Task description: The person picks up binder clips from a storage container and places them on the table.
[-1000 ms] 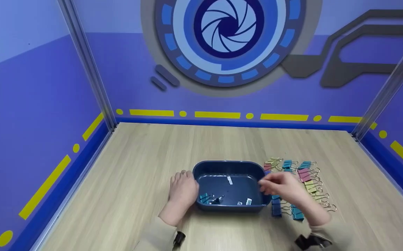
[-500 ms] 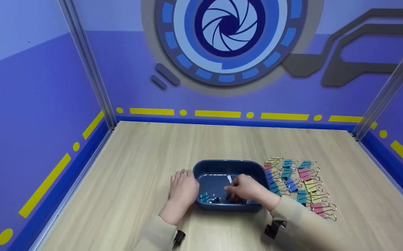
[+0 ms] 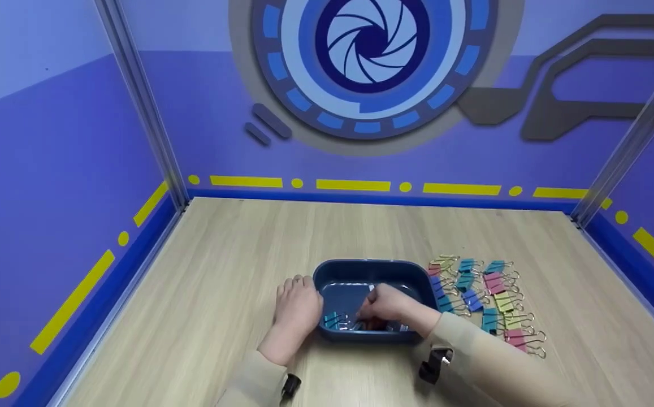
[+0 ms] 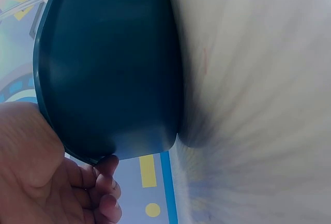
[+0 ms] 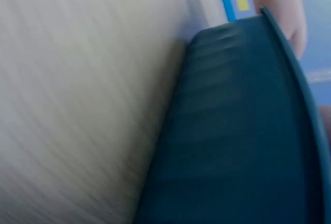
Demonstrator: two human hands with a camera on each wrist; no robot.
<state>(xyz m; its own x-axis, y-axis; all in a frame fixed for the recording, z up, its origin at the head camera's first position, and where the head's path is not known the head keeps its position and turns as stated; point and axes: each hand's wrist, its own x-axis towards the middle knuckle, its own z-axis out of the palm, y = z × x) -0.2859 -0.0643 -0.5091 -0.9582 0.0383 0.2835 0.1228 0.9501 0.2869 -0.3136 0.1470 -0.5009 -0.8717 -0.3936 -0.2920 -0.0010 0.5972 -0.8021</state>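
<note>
A dark blue plastic box (image 3: 372, 338) stands on the wooden table, with a teal binder clip (image 3: 331, 321) in its front left corner. My left hand (image 3: 298, 305) grips the box's left end; in the left wrist view its fingertips curl at the rim's far corner. My right hand (image 3: 389, 302) reaches down inside the box, thumb and bent fingers pinching low beside the clips there. What it pinches is mostly hidden under the hand. In the right wrist view the box's outer wall (image 5: 227, 125) fills much of the frame.
Right of the box several binder clips lie in rough columns, among them a pink clip (image 3: 516, 340), a blue clip (image 3: 472, 301) and a yellow clip (image 3: 505, 302). Small white labels, one (image 3: 371, 288) partly covered by the hand, are on the box floor. Blue printed panels (image 3: 202, 124) enclose the table.
My right hand has moved left from the box's right rim down into it, toward the front left. A dark blue and a teal clip beside the front right corner are gone. Left hand unchanged.
</note>
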